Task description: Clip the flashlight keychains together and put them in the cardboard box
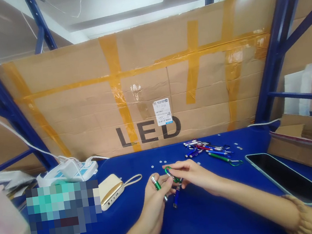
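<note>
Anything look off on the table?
Small silver discs lie loose on the blue tabletop, scattered around the pile of keychain lights. They look spilled rather than set out. The cardboard sheet behind is also heavily patched with tape.

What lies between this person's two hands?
The head view shows a green carabiner and, below it, a blue keychain flashlight between the left hand and right hand.
</note>
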The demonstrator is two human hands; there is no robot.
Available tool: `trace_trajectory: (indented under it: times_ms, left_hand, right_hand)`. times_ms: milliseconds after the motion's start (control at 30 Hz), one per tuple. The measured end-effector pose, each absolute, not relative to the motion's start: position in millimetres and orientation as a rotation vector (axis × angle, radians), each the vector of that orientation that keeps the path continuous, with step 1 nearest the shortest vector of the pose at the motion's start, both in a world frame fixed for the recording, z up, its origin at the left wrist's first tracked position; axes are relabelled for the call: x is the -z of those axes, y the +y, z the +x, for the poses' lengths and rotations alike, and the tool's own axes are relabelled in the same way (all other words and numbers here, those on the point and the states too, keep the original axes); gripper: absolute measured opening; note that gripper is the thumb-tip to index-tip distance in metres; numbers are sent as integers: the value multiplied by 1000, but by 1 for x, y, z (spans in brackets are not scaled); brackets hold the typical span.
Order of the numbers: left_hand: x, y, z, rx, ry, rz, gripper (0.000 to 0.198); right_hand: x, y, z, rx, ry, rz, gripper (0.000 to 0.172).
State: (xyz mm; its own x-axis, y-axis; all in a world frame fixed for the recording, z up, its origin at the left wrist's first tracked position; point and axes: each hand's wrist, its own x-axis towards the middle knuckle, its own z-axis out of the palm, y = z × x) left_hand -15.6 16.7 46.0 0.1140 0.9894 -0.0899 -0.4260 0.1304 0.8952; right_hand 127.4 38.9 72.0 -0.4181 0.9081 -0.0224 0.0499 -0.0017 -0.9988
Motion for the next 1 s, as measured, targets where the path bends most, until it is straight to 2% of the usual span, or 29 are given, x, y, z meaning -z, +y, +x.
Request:
trace_trajectory:
  times_ms: [167, 300, 433, 667, 1000]
  left_hand:
    - [-45, 22, -18, -1291, 787, 810, 52]
    - [-52, 19, -17, -1299, 746, 883, 45]
    - [-57, 14, -19, -1301, 764, 1064, 35]
    - [-50, 14, -23, -1179, 814, 1515, 26]
    - [-47, 18, -26, -1261, 1037, 1726, 27]
  right_hand:
    - [-70, 35, 126, -1515, -1590, -929, 49]
    - [-66, 32, 125, -1551, -1627, -899, 56]
    - [-65, 30, 125, -1413, -1693, -887, 60]
    - [-72, 27, 133, -1313, -1904, -802, 46]
    - [-68, 32, 142, -930, -1976, -966, 38]
